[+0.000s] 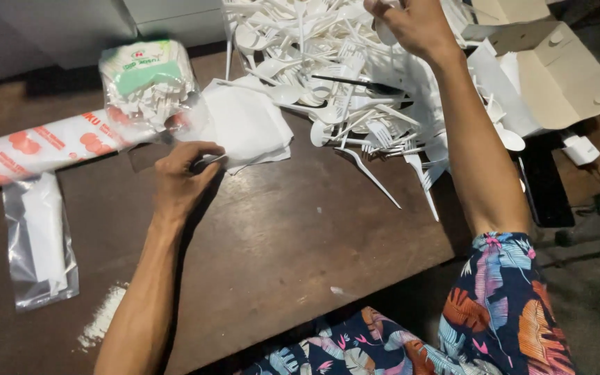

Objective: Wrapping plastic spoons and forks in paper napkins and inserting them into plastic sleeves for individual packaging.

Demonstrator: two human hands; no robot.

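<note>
White plastic cutlery (342, 90), heaped at the far right of the surface (279, 236), could slide off as the right hand (411, 24) pinches a piece, while the left hand (185, 173) pinches a clear sleeve (206, 163)

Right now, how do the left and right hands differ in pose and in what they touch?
The left hand is low on the brown table, closed on a small thin item at the edge of the white napkin stack. The right hand is stretched far forward, over the pile of white plastic cutlery, fingers among the pieces; what it grips is cut off by the frame. Both are bare.
</note>
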